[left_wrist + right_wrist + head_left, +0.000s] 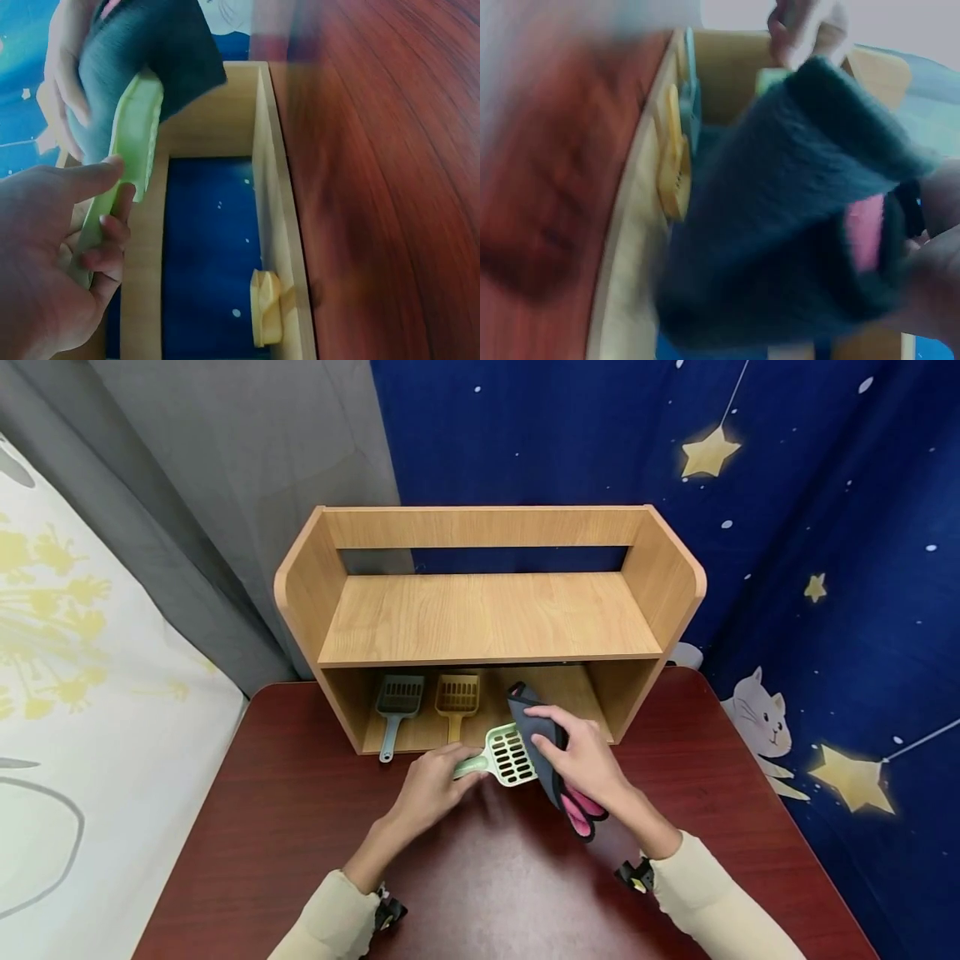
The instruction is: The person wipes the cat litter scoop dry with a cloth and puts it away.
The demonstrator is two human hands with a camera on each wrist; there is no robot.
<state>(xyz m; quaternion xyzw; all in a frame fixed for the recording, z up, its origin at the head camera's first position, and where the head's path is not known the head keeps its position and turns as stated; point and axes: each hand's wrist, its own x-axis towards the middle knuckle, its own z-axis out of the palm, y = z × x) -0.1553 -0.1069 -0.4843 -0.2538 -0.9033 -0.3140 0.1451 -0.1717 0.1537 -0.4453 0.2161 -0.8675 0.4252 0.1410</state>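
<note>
My left hand (433,785) grips the handle of a green slotted litter scoop (510,755), its head pointing right. In the left wrist view the thumb and fingers wrap the scoop's handle (96,225). A dark grey cloth (542,739) with a pink side and black edging is held folded in my right hand (581,752). The cloth lies against the far edge of the scoop's head and covers part of it. In the right wrist view the cloth (780,202) is blurred and hides most of the scoop.
A wooden two-tier shelf (487,618) stands on the dark red table (300,860). On its lower tier lie a grey-blue scoop (400,697) and a yellow scoop (457,697), handles toward me. Curtains (540,435) hang behind.
</note>
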